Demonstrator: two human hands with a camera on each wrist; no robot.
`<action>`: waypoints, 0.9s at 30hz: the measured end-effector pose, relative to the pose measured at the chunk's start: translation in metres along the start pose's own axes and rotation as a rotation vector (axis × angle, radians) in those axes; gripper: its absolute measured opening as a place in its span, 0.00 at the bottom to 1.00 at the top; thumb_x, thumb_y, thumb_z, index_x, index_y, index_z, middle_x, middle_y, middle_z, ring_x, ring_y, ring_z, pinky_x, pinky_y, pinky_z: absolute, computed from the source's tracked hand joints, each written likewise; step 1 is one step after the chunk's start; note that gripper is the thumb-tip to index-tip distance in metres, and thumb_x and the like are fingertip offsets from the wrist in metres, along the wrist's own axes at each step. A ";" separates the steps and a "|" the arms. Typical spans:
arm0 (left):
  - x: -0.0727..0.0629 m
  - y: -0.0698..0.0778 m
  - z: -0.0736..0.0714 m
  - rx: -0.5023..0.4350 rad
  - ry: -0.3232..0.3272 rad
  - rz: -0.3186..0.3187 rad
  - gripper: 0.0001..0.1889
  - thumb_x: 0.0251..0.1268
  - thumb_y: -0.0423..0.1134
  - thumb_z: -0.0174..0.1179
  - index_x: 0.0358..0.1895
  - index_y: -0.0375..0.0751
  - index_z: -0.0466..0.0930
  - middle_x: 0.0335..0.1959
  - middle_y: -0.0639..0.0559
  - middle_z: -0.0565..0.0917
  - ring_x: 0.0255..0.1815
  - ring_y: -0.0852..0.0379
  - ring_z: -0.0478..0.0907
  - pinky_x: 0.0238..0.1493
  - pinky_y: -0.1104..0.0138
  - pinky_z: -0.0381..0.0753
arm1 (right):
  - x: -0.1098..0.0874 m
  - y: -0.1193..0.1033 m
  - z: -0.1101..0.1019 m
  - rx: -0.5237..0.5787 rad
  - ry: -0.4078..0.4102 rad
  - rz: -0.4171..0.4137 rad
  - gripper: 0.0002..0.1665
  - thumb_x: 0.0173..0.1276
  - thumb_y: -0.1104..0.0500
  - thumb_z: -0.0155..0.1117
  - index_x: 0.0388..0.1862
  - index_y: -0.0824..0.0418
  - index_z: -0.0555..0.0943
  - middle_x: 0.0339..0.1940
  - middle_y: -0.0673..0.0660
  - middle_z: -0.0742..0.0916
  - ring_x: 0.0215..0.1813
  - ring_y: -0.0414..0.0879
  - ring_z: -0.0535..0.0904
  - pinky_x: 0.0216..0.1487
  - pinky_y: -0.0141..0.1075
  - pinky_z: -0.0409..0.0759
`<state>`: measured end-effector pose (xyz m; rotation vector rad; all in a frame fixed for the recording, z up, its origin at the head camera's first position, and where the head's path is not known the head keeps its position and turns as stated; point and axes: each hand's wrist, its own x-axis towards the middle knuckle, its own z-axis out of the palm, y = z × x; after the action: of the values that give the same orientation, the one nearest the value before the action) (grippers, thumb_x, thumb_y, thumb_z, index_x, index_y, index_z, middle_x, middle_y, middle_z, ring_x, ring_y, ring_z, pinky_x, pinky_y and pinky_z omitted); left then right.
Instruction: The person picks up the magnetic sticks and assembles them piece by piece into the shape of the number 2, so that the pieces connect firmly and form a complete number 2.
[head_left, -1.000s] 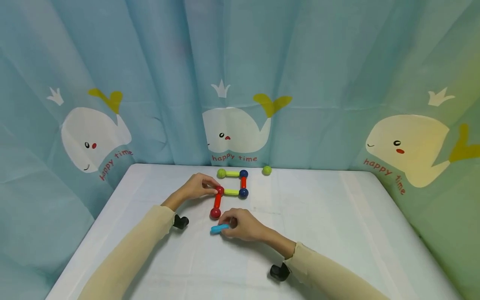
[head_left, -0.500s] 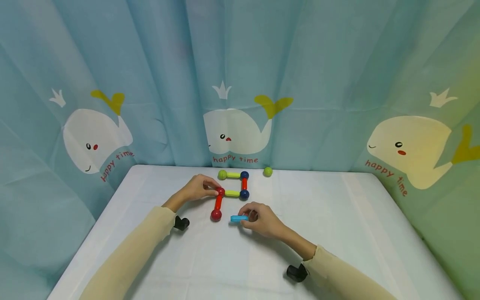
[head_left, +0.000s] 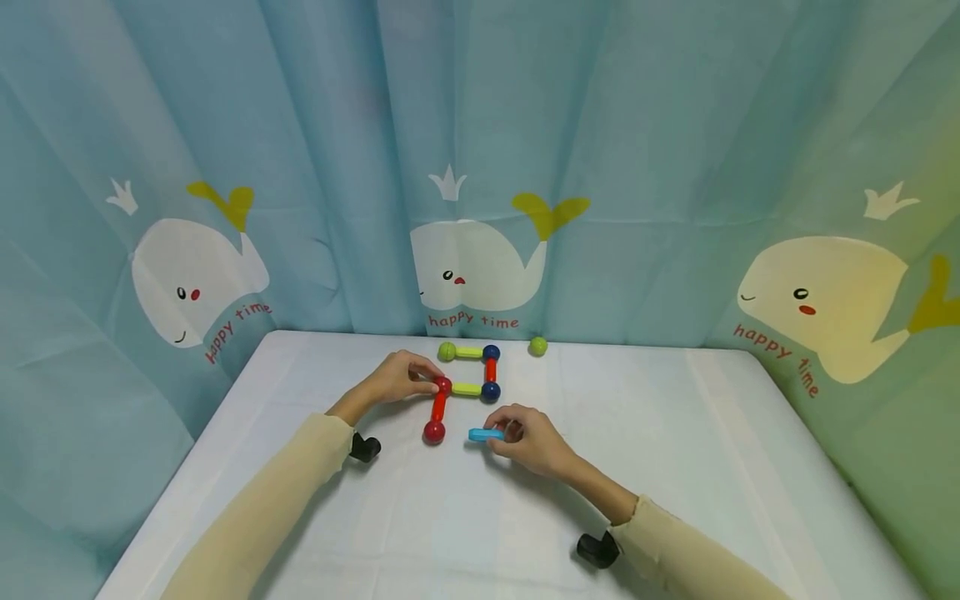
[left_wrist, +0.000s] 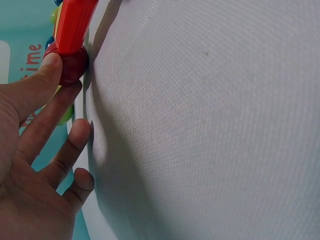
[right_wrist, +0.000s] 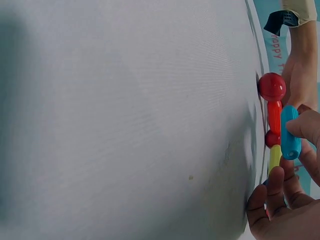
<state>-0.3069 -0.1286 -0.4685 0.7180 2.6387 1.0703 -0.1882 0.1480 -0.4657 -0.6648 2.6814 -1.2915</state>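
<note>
My left hand (head_left: 397, 377) pinches a red ball (left_wrist: 73, 66) between thumb and fingertip, where a red rod (head_left: 438, 407) and a yellow-green rod (head_left: 467, 389) meet. The red rod runs toward me to a second red ball (head_left: 434, 431). Farther back the chain goes on through a dark blue ball (head_left: 491, 392), another red rod (head_left: 491, 372), a second dark blue ball (head_left: 491, 353) and a yellow-green rod to a green ball (head_left: 447, 351). In my right hand (head_left: 534, 439) a short light-blue rod (right_wrist: 290, 132) is pinched, its free end pointing left toward the near red ball.
A loose green ball (head_left: 537, 346) lies near the back edge of the white-covered table (head_left: 675, 467). Behind the table hangs a blue curtain (head_left: 637, 125) with whale prints. Black wrist cameras (head_left: 597, 550) are strapped to both forearms.
My right hand has moved right and slightly back with the light-blue rod, away from the near red ball. The left hand keeps its grip on its red ball.
</note>
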 end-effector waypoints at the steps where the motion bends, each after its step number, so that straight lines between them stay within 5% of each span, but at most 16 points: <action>1: 0.000 0.000 0.000 -0.001 -0.001 -0.002 0.12 0.54 0.45 0.68 0.44 0.56 0.85 0.44 0.60 0.85 0.45 0.60 0.79 0.51 0.63 0.78 | 0.001 0.000 0.001 -0.003 0.003 -0.002 0.09 0.59 0.57 0.69 0.40 0.49 0.82 0.33 0.47 0.82 0.33 0.42 0.75 0.33 0.29 0.75; 27: -0.002 0.003 0.000 0.008 0.013 0.022 0.12 0.54 0.43 0.68 0.43 0.54 0.86 0.42 0.60 0.86 0.42 0.60 0.79 0.48 0.65 0.78 | 0.024 -0.010 0.030 -0.027 0.001 0.009 0.07 0.58 0.59 0.68 0.37 0.51 0.82 0.26 0.45 0.81 0.27 0.39 0.72 0.27 0.28 0.72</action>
<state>-0.3040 -0.1276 -0.4663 0.7461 2.6530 1.0750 -0.1984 0.1099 -0.4746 -0.6543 2.7044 -1.2553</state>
